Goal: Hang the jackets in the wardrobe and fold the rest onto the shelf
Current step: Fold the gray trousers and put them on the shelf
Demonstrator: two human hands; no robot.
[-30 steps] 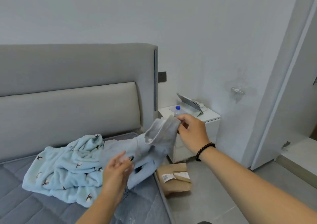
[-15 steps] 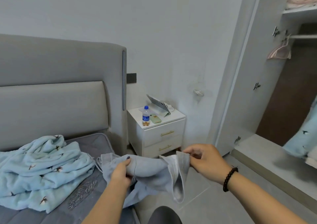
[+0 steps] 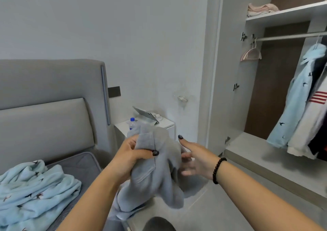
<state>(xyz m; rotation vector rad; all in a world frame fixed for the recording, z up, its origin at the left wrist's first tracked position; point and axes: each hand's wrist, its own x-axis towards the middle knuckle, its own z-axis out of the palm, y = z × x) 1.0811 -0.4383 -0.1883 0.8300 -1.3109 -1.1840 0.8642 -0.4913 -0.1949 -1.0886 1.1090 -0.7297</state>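
Observation:
My left hand (image 3: 131,153) grips a grey-blue garment (image 3: 155,176) near its top edge, thumb over the cloth. The garment hangs bunched in the air between the bed and the wardrobe. My right hand (image 3: 192,157) is beside it with straight fingers touching its right side. A light blue bird-print garment (image 3: 33,193) lies crumpled on the bed (image 3: 79,165). In the open wardrobe (image 3: 228,71), a light blue jacket (image 3: 293,99) and a white striped jacket (image 3: 313,128) hang from the rail (image 3: 290,36). Folded pink clothes (image 3: 261,9) lie on the upper shelf (image 3: 286,13).
An empty pink hanger (image 3: 251,53) hangs at the rail's left end. A white nightstand (image 3: 123,126) with a water bottle (image 3: 132,123) and a tablet (image 3: 145,114) stands between bed and wardrobe. The wardrobe floor ledge (image 3: 265,161) juts out at the lower right.
The view has swung right, toward the wardrobe. The grey-blue garment has been lifted off the bed. My right hand has let go of its edge and opened beside it.

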